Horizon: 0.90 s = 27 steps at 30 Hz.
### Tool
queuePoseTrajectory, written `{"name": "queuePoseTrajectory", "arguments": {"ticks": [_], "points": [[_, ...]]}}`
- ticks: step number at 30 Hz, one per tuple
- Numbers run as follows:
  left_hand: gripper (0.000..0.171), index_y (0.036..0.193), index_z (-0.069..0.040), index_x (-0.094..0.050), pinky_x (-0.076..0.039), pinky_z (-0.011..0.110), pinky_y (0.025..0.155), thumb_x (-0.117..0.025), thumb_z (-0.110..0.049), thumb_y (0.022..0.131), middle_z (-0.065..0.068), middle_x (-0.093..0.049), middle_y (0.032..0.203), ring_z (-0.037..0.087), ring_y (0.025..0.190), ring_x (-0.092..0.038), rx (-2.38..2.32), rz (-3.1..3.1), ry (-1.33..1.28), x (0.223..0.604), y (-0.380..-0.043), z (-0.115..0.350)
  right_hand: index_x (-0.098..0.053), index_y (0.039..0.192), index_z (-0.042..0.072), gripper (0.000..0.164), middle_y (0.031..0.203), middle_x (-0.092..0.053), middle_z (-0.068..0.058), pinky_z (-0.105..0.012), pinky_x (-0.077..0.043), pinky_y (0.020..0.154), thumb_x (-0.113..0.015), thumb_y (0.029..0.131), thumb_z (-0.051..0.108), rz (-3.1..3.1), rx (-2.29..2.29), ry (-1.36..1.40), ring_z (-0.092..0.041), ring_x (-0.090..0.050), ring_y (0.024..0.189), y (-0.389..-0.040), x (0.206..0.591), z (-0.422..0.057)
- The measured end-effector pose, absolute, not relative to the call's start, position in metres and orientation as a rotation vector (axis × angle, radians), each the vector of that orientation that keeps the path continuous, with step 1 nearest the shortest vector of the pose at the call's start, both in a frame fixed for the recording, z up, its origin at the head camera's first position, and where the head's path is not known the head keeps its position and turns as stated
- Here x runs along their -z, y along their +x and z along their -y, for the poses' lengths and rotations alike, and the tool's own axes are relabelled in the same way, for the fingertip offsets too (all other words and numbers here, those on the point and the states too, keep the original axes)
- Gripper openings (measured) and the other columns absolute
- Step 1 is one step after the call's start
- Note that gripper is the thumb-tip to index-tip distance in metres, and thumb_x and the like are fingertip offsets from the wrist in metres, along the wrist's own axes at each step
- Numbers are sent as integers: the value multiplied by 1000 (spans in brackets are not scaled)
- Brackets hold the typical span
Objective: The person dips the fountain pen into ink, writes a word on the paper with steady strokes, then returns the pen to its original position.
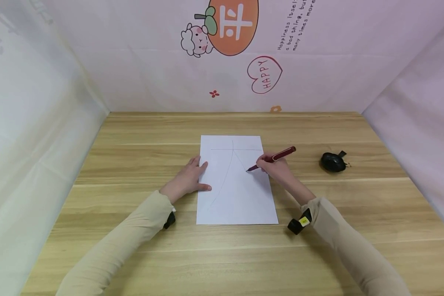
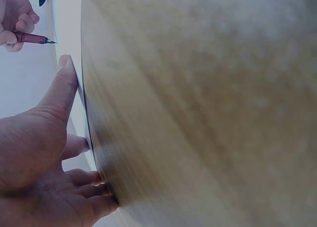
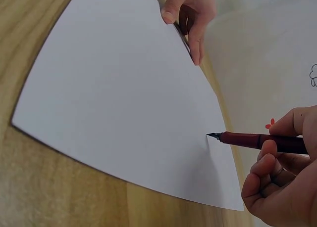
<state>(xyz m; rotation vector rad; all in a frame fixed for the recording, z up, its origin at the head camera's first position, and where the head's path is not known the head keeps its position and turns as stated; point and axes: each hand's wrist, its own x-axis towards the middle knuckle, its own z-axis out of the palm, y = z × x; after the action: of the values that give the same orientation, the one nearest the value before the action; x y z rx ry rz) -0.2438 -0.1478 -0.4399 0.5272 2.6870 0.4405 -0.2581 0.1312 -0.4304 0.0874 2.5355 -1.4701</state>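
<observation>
A white sheet of paper [image 1: 237, 197] lies on the wooden table, bearing thin drawn lines: one across near the top, a long curve down to the lower left, and a short diagonal. My right hand [image 1: 275, 165] pinches a dark red fountain pen [image 1: 284, 153] between thumb and fingers. Its metal nib [image 3: 214, 136] meets the paper at the lower end of the diagonal. At the sheet's left edge rests my left hand [image 1: 186, 176], fingers spread and thumb on the paper. In the left wrist view, the left thumb [image 2: 62, 86] extends along the paper's edge.
A black rounded object with a short tab [image 1: 333, 162] sits on the table to the right of the sheet. Behind the table hangs a white printed cloth [image 1: 151, 82], with more cloth along both sides. Each wrist wears a small black camera [image 1: 299, 222].
</observation>
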Motion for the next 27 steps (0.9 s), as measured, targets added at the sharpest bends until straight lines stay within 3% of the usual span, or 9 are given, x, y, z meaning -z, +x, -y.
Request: {"name": "queuePoseTrajectory", "arguments": {"ticks": [16, 27], "points": [[86, 146, -1, -27, -23, 48, 116, -69, -41, 82, 29, -9, 154, 41, 144, -13, -439, -2694, 558, 439, -244, 148, -64, 95, 0, 21, 63, -54, 3, -24, -38, 62, -53, 84, 15, -2576, 1386, 64, -16, -49, 72, -248, 428, -139], [87, 147, -3, -27, -23, 48, 116, -68, -43, 82, 27, -8, 155, 41, 144, -12, -435, -2692, 547, 442, -245, 148, -64, 95, -1, 21, 66, -54, -2, -23, -37, 61, -54, 85, 14, -2557, 1412, 47, -16, -47, 72, -241, 427, -143]]}}
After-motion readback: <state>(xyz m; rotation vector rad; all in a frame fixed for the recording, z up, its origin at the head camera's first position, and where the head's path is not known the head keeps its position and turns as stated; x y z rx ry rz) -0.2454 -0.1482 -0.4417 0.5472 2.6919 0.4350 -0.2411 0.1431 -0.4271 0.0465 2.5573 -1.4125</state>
